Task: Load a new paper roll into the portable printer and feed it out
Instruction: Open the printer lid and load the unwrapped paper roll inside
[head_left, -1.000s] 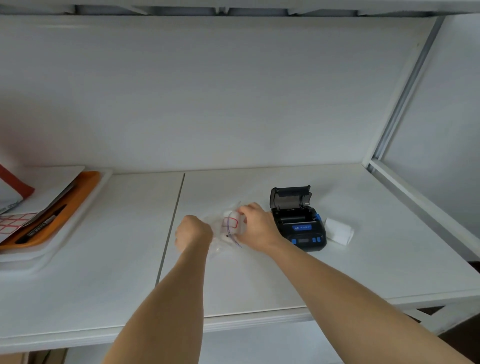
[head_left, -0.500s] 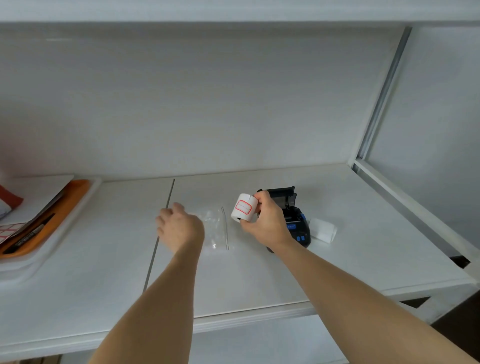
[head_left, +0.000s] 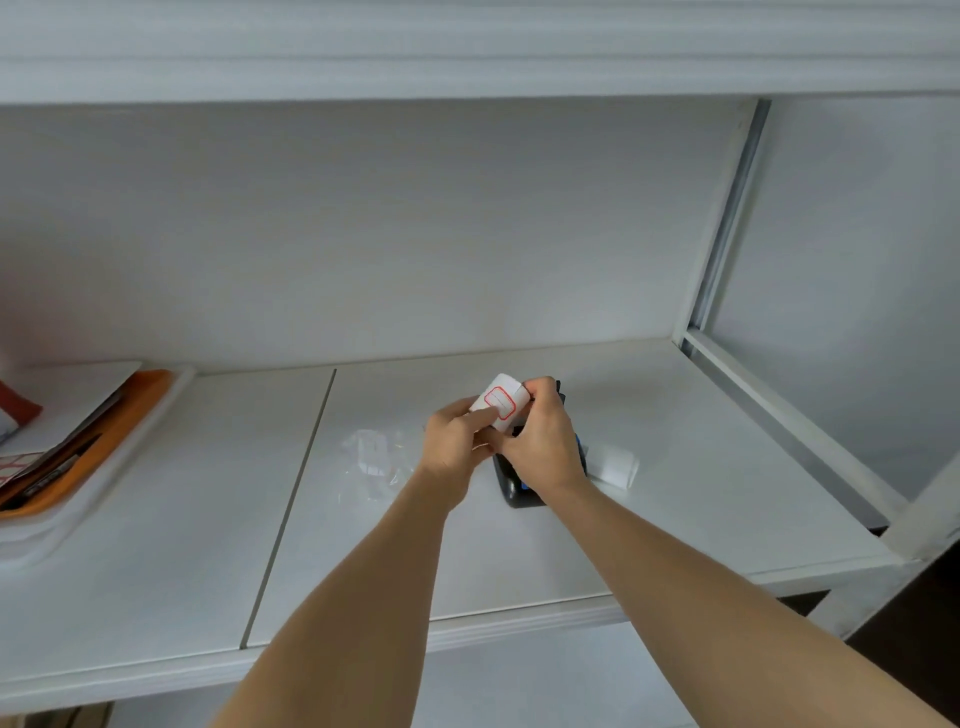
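- Roll (head_left: 500, 401) sits at frame centre, raised above the printer (head_left: 511, 486); its label is a red-outlined box, with no writing I can read.
- My right hand (head_left: 543, 441) grips the roll.
- My left hand (head_left: 457, 447) pinches its near side.
- Bag (head_left: 374, 460), clear, lies left of my hands.

Both hands, left (head_left: 457, 441) and right (head_left: 545, 441), hold a paper roll (head_left: 500, 400) above the printer (head_left: 511, 486).

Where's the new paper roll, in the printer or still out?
Out. The white paper roll with red-outlined labels is held up by both hands, left hand and right hand, above the black portable printer, not seated inside.
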